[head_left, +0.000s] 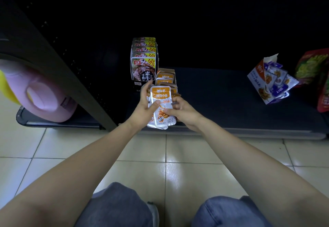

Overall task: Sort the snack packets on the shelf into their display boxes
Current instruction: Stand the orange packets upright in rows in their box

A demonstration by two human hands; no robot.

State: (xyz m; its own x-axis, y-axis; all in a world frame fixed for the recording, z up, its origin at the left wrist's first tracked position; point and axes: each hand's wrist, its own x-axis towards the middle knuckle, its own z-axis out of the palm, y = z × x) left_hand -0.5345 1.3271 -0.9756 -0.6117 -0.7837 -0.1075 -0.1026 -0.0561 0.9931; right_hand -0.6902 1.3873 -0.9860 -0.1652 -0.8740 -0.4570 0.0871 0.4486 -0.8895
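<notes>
My left hand (145, 102) and my right hand (183, 110) together hold a small stack of orange-and-silver snack packets (161, 96) at the front edge of the dark bottom shelf (213, 93). The left thumb presses on the top packet's face; the right fingers pinch its right side. Just behind the stack stands an orange display box (166, 77) with matching orange packets upright in it. To its left a black display box (143, 61) holds several grey-and-yellow packets in a row. At the right a blue-and-white display box (260, 79) lies tilted, purple packets spilling from it.
A pink detergent jug (46, 97) with a yellow cap sits on the neighbouring shelf at the left, behind a dark upright post (71, 77). Red and green snack bags (316, 73) crowd the far right edge. Pale floor tiles (169, 155) and my knees lie below.
</notes>
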